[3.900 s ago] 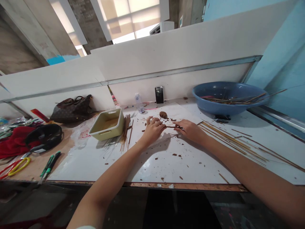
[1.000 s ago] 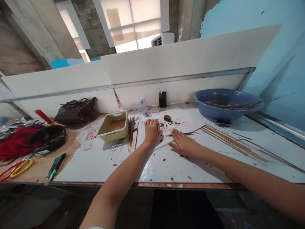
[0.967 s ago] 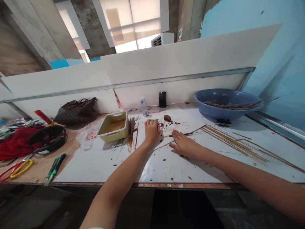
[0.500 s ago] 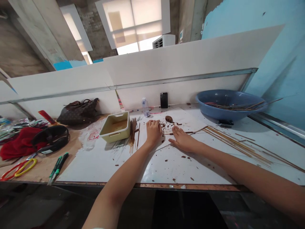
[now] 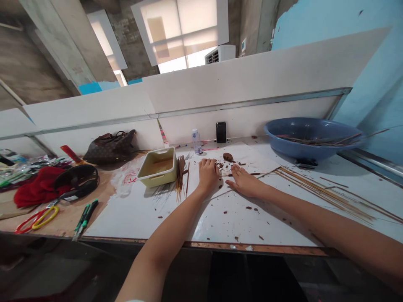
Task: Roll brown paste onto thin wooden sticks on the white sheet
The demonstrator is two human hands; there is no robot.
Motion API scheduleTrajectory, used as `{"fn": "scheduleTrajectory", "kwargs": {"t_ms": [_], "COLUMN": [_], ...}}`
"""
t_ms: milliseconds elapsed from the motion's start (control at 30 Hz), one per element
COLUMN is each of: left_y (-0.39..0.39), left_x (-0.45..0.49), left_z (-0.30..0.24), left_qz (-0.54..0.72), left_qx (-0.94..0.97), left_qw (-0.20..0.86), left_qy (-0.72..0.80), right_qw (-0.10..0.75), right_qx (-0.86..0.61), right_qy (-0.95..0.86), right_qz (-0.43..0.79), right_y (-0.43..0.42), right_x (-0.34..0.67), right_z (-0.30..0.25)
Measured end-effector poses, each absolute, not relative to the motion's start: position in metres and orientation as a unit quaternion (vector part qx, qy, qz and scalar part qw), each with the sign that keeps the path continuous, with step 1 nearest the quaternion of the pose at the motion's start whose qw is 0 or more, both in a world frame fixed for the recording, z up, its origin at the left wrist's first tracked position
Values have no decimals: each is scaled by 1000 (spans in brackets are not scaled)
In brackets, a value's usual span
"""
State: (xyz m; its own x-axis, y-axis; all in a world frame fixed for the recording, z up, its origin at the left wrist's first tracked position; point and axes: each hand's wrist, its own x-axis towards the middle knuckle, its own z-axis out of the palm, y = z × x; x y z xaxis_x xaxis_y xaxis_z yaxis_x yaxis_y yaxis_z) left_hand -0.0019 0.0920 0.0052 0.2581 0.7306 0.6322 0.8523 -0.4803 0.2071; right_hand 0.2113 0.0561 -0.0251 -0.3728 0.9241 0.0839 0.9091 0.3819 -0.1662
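Note:
My left hand [image 5: 208,175] rests palm down on a white board [image 5: 141,222], its fingers curled, and anything under it is hidden. My right hand [image 5: 244,182] lies flat beside it with its fingers spread, holding nothing. Just past those fingertips lies a thin brown-coated stick [image 5: 248,174]. A lump of brown clay [image 5: 228,157] sits beyond the gap between my hands. Brown crumbs [image 5: 222,165] are scattered around the lump and across the board.
A cream tray [image 5: 157,182] and an upright bundle of thin sticks [image 5: 180,180] stand left of my hands. Long sticks [image 5: 324,195] lie to the right, below a blue bowl [image 5: 302,147] holding more. A bottle [image 5: 197,141], phone [image 5: 221,132], bag [image 5: 110,147], scissors [image 5: 45,218] and craft knives [image 5: 85,220] stand around.
The stick once held between my hands now lies on the board. Both hands have come down palm down, and the view has drifted left.

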Motion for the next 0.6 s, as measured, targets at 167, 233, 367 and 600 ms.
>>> {"fn": "scheduleTrajectory", "kwargs": {"t_ms": [167,233,367,600], "left_y": [91,91,91,93], "left_x": [-1,-1,-1,-2], "left_z": [5,6,5,3], "left_qz": [-342,-339,-342,-348], "left_qx": [-791,-792,-791,-791], "left_qw": [87,87,91,95], "left_qy": [-500,-500,-498,-494], "right_qw": [103,107,85,99], "right_qx": [-506,-500,-537,-537], "right_qy": [-856,-859,-839,-837], "right_qz": [18,7,25,31], "right_y": [19,17,41,50], "right_x": [224,224,213,210], "right_z": [-44,-45,-33,-29]}}
